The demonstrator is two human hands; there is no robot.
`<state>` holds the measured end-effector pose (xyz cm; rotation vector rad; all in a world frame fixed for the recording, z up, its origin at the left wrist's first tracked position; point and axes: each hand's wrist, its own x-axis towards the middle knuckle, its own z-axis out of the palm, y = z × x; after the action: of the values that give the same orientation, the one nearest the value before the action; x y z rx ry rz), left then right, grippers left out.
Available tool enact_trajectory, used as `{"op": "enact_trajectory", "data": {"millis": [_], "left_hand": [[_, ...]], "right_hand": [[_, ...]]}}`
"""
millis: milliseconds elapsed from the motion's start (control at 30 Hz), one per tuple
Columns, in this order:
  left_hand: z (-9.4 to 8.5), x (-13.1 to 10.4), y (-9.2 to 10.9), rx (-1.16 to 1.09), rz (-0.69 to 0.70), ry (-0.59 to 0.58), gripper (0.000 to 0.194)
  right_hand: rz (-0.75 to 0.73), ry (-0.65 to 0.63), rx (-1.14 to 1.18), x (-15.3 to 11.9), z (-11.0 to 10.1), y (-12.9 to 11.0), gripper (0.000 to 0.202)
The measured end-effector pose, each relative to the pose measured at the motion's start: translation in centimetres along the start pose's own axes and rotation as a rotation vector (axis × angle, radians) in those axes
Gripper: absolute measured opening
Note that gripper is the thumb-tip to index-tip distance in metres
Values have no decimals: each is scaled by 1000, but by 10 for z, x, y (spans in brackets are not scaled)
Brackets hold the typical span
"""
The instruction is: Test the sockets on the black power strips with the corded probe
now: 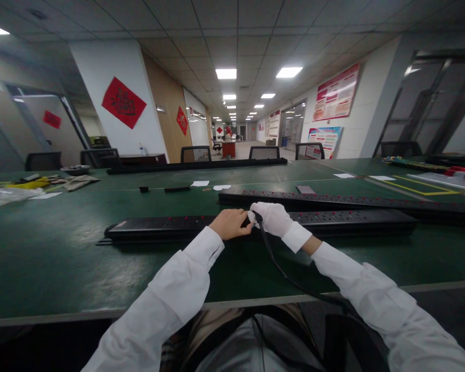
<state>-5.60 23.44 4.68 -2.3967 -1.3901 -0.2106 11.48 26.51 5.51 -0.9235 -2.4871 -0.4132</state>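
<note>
A long black power strip (349, 217) with a row of sockets and small red switches lies lengthwise on the green table in front of me. My bare left hand (229, 223) is at its middle, fingers bent over the top and thumb on the near side. Right beside it, my right hand (273, 219), in a white glove, is closed on a black plug (258, 217) at the strip. From the plug a black cable (276, 265) hangs over the table's front edge toward my lap. The plug's front end is hidden, so whether it sits in a socket I cannot tell.
Another long power strip (372, 201) lies just behind, slanting to the right. Farther off are a phone (306, 190), small black pieces (177, 189), paper slips (200, 183) and a long black bar (201, 165). A yellow item (33, 182) lies left, a red one (463, 172) right.
</note>
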Motion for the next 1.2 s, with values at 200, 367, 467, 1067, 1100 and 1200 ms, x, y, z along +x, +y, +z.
{"op": "enact_trajectory", "data": {"millis": [200,367,467,1067,1100,1200], "left_hand": [[0,0,-1,-26,5,-18,40],[2,0,-3,-36,27,-27,55],[4,0,-5,-30,29,-44,62],[-3,0,-6,-44,52,-23,70],[-3,-1,-6,-49,48,-32,70],[-4,-1,-6,-61,47,-57,69]], "right_hand": [[5,30,9,0,3,1,28],[12,43,-3,3,8,6,36],[-44,25,11,5,8,10,39],[-232,-66,36,11,-9,38,31],[-224,-75,46,10,-9,40,30],[-201,-104,91,8,-8,50,27]]}}
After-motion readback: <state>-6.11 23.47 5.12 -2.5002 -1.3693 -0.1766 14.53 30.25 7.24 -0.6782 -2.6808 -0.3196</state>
